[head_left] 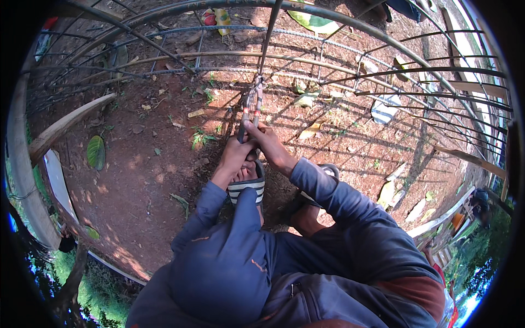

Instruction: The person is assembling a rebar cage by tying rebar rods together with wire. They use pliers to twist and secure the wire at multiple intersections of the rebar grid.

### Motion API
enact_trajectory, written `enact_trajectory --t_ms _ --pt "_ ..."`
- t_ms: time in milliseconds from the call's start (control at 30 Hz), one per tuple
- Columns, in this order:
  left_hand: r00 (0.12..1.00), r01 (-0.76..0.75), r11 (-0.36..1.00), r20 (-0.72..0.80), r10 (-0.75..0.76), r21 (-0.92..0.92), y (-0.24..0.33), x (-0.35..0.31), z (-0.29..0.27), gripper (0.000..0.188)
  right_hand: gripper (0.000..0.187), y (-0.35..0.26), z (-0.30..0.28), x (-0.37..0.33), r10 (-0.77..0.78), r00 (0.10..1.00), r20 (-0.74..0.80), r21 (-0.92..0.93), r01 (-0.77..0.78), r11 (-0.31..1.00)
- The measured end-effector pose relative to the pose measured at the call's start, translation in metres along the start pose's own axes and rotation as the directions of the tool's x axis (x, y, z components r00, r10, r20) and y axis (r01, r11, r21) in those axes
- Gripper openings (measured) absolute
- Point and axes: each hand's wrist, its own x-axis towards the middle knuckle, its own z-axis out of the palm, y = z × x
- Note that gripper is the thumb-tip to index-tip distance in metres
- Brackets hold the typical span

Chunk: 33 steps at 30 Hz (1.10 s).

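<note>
This is an outdoor work yard, much like a small building site. Bare reddish earth (131, 191) makes the ground, with fallen leaves such as a broad green one (95, 153) lying on it. Steel reinforcing bars (268, 41) form a cage across the far side, sunlight throws barred shadows, rough timber (74, 122) stands left, and greenery (104, 295) grows beyond.

The tip of the pincers (257, 107) is too small to tell — the upper edge cuts off the steel cage (270, 31).
</note>
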Motion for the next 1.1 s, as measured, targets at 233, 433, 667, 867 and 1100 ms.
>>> enact_trajectory --t_ms 233,433,667,867,1100 --pt "0.794 0.047 0.494 -0.332 0.509 0.868 -0.002 -0.003 0.011 0.038 0.037 -0.004 0.05 0.032 0.094 0.969 -0.229 0.033 -0.089 0.996" --pt "0.825 -0.013 0.514 -0.281 0.49 0.858 -0.001 -0.029 0.005 0.061 0.029 0.003 0.026 0.038 0.056 0.961 0.272 0.382 -0.162 0.91" --pt "0.924 0.161 0.987 0.355 -0.144 -0.016 0.024 -0.029 -0.03 0.055 0.019 0.016 0.012 0.039 -0.223 0.79 0.571 0.689 -0.313 0.653" --pt "0.879 0.345 0.79 0.47 -0.082 -0.508 0.009 -0.014 0.002 0.03 0.036 0.015 -0.017 0.047 -0.197 0.712 0.674 0.555 -0.313 0.771" --pt "0.995 0.078 0.993 -0.072 -0.072 0.089 0.024 -0.018 -0.005 0.019 0.054 -0.009 0.0 0.034 0.057 0.93 0.364 0.18 -0.13 0.975"
